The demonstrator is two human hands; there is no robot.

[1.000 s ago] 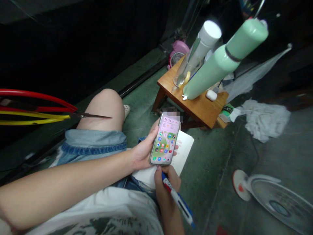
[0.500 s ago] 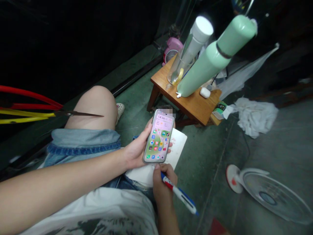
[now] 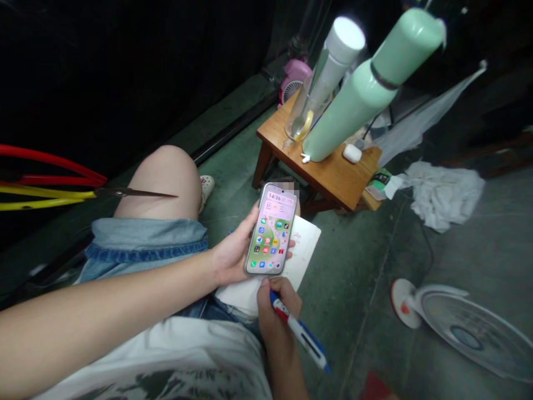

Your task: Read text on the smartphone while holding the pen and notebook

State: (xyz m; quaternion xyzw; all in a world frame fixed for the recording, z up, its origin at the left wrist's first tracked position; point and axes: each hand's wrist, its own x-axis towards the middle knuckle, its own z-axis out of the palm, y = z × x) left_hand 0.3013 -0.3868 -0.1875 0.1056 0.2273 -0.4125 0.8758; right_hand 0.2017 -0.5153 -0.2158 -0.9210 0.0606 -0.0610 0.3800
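My left hand (image 3: 234, 251) is wrapped round a smartphone (image 3: 272, 230), its thumb along one edge and fingertips showing at the other. The lit screen shows 14:36 above rows of app icons. Below the phone, my right hand (image 3: 277, 311) grips a blue, white and red pen (image 3: 302, 337) between thumb and fingers. The pen's blue end points down to the right; its writing tip is hidden by the hand. Under the phone, on my lap, lies a white notebook (image 3: 306, 241) with some faint handwriting on the page.
Scissors (image 3: 120, 192) with red and yellow handles extend in from the left over my knee. A wooden stool (image 3: 320, 180) holds a green bottle (image 3: 353, 111), a clear bottle (image 3: 316, 94) and a white earphone case (image 3: 352, 153). Beyond stand a pink fan (image 3: 295, 78), white plastic (image 3: 447, 194) and a white fan (image 3: 466, 328).
My view has shifted slightly, so the stool and fan sit a little differently. The pen's blue end has swung slightly left and down. Both hands keep their hold.
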